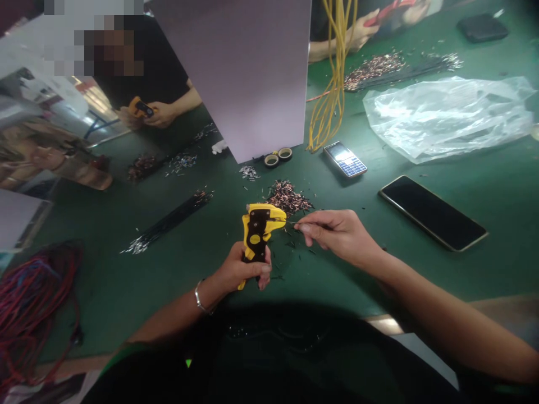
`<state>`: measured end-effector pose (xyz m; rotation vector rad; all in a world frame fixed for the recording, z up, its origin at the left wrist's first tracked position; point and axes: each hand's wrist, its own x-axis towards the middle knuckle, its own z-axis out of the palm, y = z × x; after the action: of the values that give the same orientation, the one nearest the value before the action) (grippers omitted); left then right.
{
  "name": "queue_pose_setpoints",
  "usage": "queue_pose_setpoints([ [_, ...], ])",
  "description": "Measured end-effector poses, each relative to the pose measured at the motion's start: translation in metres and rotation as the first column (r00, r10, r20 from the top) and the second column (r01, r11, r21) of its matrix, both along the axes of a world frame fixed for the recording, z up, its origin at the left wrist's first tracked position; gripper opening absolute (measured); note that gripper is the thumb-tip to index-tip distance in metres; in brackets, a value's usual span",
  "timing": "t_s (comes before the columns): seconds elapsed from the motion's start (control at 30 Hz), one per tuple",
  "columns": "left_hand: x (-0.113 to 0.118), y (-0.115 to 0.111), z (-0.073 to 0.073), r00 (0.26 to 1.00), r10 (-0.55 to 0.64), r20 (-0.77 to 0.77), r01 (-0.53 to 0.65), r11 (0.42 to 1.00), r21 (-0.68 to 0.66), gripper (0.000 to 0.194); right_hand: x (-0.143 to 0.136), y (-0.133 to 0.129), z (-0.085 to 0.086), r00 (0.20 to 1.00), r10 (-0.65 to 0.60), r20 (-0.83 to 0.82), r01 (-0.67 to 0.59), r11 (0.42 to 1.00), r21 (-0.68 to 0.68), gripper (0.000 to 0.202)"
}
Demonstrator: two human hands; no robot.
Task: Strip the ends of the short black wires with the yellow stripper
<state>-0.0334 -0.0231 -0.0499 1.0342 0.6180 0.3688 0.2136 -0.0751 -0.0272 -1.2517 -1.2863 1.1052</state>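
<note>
My left hand (248,266) is wrapped round the handles of a yellow and black wire stripper (255,233), held upright with its jaws pointing right. Between thumb and fingers, my right hand (332,233) pinches a thin dark wire (291,223), whose far end meets the stripper's jaws. Whether the jaws are closed on the wire is too small to tell. Just behind the tool lies a heap of short copper-and-black wire scraps (288,197). To the left, a bundle of black wires (168,221) with bare ends rests on the green table (168,303).
A smartphone (433,213), a keypad phone (345,159) and a clear plastic bag (450,115) lie to the right. Yellow wires (332,84) hang beside a pale upright panel (265,73). Red cables (37,308) pile at left. Across the table, co-workers' hands (162,112) hold tools.
</note>
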Motion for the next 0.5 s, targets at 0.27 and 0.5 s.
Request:
queue_pose_setpoints([
  [0.27,0.006,0.005,0.008,0.986,0.147,0.079,-0.147,0.989,0.003,0.026,0.001,0.000,-0.001,0.999,-0.012,0.034,0.011,1.000,0.011,0.019],
  [0.5,0.005,0.013,0.012,0.972,0.226,0.069,-0.232,0.968,0.097,0.028,-0.003,-0.003,-0.005,0.970,0.091,0.226,-0.116,0.989,0.097,0.021],
])
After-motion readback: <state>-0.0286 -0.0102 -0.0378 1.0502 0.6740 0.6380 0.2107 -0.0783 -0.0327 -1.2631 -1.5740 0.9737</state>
